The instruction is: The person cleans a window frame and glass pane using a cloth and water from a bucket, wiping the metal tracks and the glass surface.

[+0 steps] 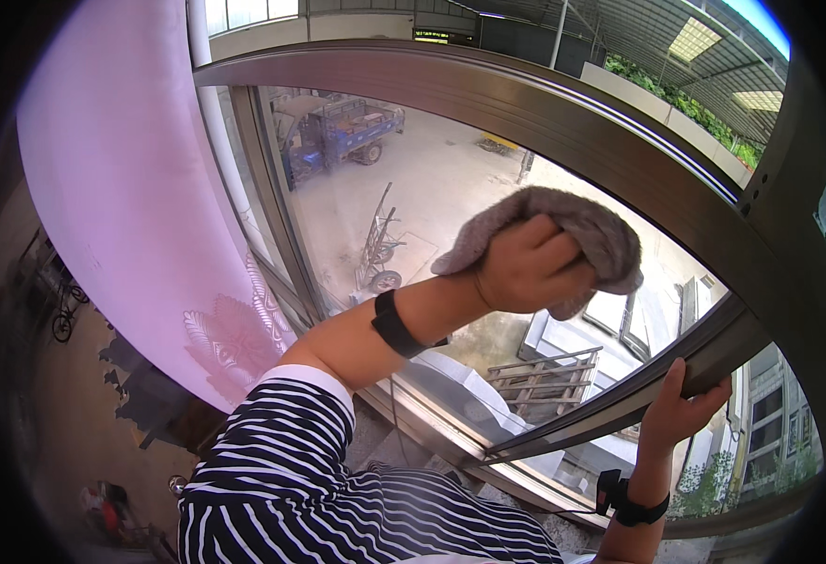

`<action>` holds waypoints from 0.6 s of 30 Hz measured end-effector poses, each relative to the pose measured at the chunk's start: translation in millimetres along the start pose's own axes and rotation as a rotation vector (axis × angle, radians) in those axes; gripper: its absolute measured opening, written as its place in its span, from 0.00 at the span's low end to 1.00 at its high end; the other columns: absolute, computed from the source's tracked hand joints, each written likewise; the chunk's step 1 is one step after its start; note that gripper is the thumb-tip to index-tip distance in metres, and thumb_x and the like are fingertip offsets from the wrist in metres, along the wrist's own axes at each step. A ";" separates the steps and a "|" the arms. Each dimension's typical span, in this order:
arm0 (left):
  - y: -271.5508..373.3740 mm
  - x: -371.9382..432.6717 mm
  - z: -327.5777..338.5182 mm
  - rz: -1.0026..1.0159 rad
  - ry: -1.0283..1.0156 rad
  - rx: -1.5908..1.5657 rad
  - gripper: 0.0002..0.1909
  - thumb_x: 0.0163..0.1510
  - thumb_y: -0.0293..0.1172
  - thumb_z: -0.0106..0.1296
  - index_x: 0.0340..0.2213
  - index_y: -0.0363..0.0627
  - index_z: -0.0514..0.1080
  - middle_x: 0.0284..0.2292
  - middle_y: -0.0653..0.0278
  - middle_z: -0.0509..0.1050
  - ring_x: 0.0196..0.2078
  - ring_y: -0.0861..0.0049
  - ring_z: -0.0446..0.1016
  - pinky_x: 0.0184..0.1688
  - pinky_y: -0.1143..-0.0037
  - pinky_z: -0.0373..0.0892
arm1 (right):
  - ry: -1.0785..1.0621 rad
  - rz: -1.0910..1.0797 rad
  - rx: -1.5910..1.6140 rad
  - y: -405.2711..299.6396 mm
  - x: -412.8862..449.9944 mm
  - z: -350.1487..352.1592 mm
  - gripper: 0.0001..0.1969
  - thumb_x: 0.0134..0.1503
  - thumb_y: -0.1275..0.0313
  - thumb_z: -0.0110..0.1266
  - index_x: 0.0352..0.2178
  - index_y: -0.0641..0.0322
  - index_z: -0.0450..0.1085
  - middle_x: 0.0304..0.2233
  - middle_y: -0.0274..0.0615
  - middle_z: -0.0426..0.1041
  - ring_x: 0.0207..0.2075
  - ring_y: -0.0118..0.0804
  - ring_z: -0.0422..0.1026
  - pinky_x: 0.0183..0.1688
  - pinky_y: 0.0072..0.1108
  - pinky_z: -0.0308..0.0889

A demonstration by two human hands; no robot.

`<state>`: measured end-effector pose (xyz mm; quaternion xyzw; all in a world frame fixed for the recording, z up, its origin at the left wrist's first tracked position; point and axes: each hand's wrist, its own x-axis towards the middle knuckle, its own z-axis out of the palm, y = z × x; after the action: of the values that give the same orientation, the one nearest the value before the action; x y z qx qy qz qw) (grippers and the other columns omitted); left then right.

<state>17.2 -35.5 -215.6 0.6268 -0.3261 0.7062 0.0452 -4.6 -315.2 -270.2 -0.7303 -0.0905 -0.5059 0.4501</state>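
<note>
A grey-brown cloth [589, 225] is bunched under my left hand [536, 264], its folds spreading past the fingers. Hand and cloth lie over the upper right part of a glass pane [455, 183]; whether they press on it is hard to tell. At the lower right, my right hand [688, 409] holds the metal stile [709, 352] of the window sash, thumb on one side and fingers partly hidden. Above the pane runs the wide metal top rail [455, 74] of the window. Black bands circle both forearms.
A pink patterned curtain [124, 162] hangs at the left. The window sill track [441, 423] runs below me. Through the glass are a blue cargo tricycle [342, 130], a hand truck [381, 254] and a wooden rack [550, 381]. A metal-roofed shed [638, 35] stands beyond.
</note>
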 end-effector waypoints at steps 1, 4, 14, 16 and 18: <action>-37.0 -10.4 -15.6 -0.049 0.018 0.113 0.08 0.36 0.30 0.53 0.24 0.47 0.71 0.26 0.65 0.66 0.26 0.67 0.66 0.27 0.73 0.64 | 0.040 0.036 0.038 -1.0 1.0 -2.9 0.25 0.50 0.74 0.54 0.46 0.72 0.54 0.40 0.49 0.64 0.37 0.34 0.67 0.40 0.21 0.66; -154.4 -56.1 -84.8 -0.248 0.003 0.413 0.08 0.39 0.26 0.51 0.27 0.41 0.70 0.28 0.55 0.67 0.29 0.58 0.67 0.31 0.67 0.64 | 0.093 0.000 0.071 0.2 0.1 -3.0 0.23 0.51 0.75 0.53 0.46 0.73 0.54 0.40 0.49 0.64 0.38 0.34 0.67 0.41 0.20 0.65; -109.0 -166.1 -74.8 -0.815 0.115 0.612 0.11 0.48 0.27 0.46 0.35 0.37 0.65 0.29 0.49 0.68 0.32 0.51 0.67 0.33 0.62 0.64 | 0.101 -0.042 -0.104 9.9 0.4 1.3 0.24 0.52 0.74 0.55 0.46 0.74 0.54 0.40 0.53 0.65 0.38 0.36 0.68 0.42 0.22 0.66; -20.5 -147.2 -57.6 -0.681 -0.043 0.290 0.10 0.43 0.27 0.50 0.30 0.39 0.66 0.26 0.52 0.67 0.28 0.55 0.67 0.29 0.67 0.65 | 0.086 -0.037 -0.102 8.8 0.5 1.7 0.24 0.51 0.73 0.55 0.46 0.74 0.54 0.40 0.54 0.65 0.39 0.37 0.68 0.42 0.22 0.67; 31.1 -143.6 -50.4 -0.462 -0.258 0.022 0.09 0.39 0.28 0.53 0.25 0.44 0.66 0.25 0.56 0.66 0.25 0.60 0.67 0.26 0.69 0.66 | 0.103 0.018 -0.101 7.3 1.7 5.7 0.24 0.51 0.73 0.55 0.46 0.75 0.54 0.41 0.55 0.66 0.40 0.38 0.69 0.42 0.23 0.69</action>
<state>-10.4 15.8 -359.6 0.7698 -0.1698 0.5950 0.1566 4.2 -315.7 -273.4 -0.7260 -0.0352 -0.5426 0.4211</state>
